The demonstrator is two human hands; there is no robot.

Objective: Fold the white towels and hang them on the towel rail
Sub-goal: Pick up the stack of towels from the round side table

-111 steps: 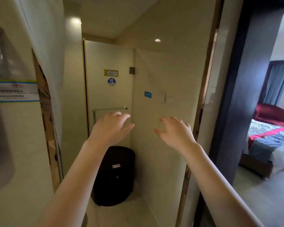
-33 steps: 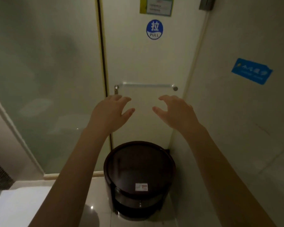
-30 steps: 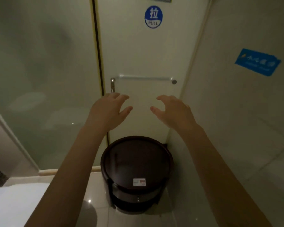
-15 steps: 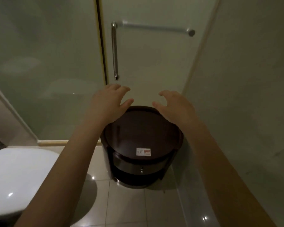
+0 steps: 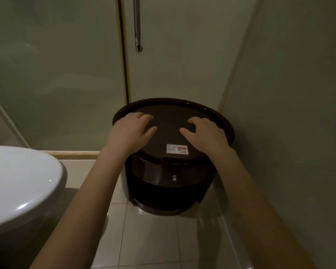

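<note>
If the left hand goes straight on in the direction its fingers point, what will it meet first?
Probably the raised far rim of the round dark table: the left hand lies low over its top. Behind the rim stands the glass door. Depth is unclear.

The round dark stand (image 5: 171, 171) filled the corner, just in front of the glass door (image 5: 182, 55) and close beside the right wall (image 5: 289, 94). The left hand (image 5: 130, 131) and right hand (image 5: 204, 133) were spread over its top, with bare top between them. The door handle (image 5: 137, 26) hung well above. The toilet (image 5: 17, 181) crowded the left side; a strip of tiled floor (image 5: 149, 239) lay free between it and the stand.
</note>
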